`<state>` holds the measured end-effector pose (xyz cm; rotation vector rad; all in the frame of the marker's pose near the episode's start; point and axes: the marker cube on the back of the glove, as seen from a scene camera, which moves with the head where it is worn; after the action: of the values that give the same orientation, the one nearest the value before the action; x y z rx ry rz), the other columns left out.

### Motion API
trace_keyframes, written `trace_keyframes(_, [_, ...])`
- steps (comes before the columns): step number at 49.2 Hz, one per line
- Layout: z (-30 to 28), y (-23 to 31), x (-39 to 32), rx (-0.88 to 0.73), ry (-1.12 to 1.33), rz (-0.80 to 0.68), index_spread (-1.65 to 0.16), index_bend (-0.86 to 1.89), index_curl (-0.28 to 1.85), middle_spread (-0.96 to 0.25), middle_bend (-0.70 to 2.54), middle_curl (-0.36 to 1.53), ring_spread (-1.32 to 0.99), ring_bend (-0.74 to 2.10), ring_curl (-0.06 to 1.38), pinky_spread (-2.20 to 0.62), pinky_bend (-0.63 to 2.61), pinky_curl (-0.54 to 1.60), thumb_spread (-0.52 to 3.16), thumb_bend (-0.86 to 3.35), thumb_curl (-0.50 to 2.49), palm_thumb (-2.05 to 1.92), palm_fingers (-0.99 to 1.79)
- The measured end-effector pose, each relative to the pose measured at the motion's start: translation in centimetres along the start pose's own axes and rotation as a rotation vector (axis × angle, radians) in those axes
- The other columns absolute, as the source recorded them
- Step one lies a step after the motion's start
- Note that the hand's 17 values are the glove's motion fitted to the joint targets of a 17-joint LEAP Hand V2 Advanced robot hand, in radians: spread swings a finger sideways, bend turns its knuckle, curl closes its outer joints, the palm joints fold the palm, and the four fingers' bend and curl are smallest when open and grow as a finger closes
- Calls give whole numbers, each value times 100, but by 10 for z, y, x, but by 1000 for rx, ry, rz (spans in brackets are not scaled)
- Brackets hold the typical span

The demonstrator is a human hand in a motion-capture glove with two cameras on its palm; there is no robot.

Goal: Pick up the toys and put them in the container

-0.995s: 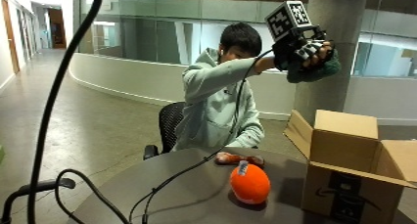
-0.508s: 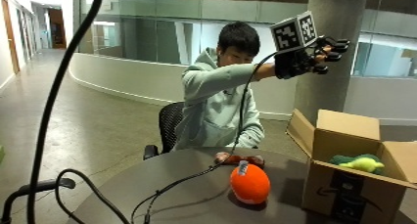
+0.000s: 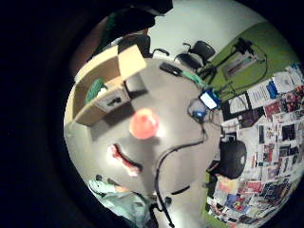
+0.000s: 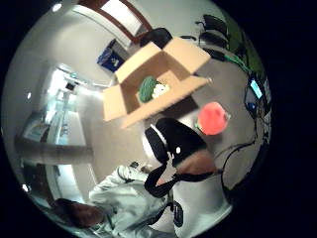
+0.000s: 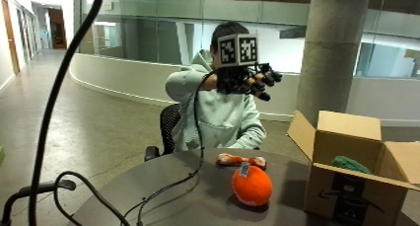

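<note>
Toys lie in two places: an orange plush toy (image 5: 252, 185) and a smaller pink-and-white toy (image 5: 241, 160) rest on the round grey counter (image 5: 177, 196), the orange one nearer the camera and the pink one just behind it, toward the seated person. A green toy (image 5: 350, 164) lies inside the open cardboard box (image 5: 341, 186), which stands on the counter beside the orange toy with its flaps spread.

The gloved right hand (image 5: 253, 80) is raised high in front of the person's head, well above the counter and apart from every toy; its fingers (image 5: 267, 79) are loosely spread and hold nothing.

Black cables (image 5: 164, 189) trail across the counter's near side. The person sits in a dark office chair (image 5: 169, 130). Behind them runs a curved low white wall (image 5: 118, 80) topped with glass panels, a thick concrete column (image 5: 333, 53) stands at the box's side, and a polished concrete floor (image 5: 79, 132) leads into a corridor.
</note>
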<state>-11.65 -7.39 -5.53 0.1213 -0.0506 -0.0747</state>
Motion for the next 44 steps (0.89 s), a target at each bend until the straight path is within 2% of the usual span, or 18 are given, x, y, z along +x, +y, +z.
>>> trace_keyframes(4, [34, 4, 24, -43, -16, 35, -22, 6, 13, 3, 15, 30, -2, 23, 31, 2, 65, 35, 121, -1, 40, 5, -22])
trace_keyframes(11, [100, 2, 58, -101, -67, 3, -21, 8, 13, 2, 23, 33, -3, 27, 32, 2, 61, 34, 127, 0, 38, 9, -10])
trace_keyframes(21, [199, 11, 45, -263, -118, 53, -19, 10, 16, 1, 22, 35, -3, 21, 32, 3, 65, 35, 129, -1, 35, 10, -13])
trace_keyframes(27, [233, 1, 47, -282, -91, 28, -23, 11, 16, 1, 11, 32, -2, 21, 32, 3, 80, 39, 127, -1, 34, 11, -11])
trace_keyframes(31, [246, -4, 50, -282, -95, 30, -28, 22, 19, -3, 4, 27, -2, 35, 34, 2, 96, 41, 128, 6, 36, 25, 17])
trace_keyframes(36, [249, -6, 47, -271, -70, 17, -27, 22, 21, -2, 5, 21, -7, 70, 42, -9, 105, 42, 133, 18, 42, 47, 47])
trace_keyframes(38, [249, -5, 43, -252, -54, 7, -26, 16, 20, -3, 11, 21, -13, 82, 44, -15, 108, 41, 135, 22, 45, 55, 61])
trace_keyframes(40, [249, -3, 38, -227, -38, -3, -26, 15, 21, -3, 13, 21, -16, 86, 46, -20, 109, 42, 134, 24, 48, 60, 60])
trace_keyframes(44, [246, 0, 30, -182, -20, -20, -26, 17, 21, -9, 35, 28, -26, 94, 52, -27, 106, 43, 114, 27, 56, 75, 83])
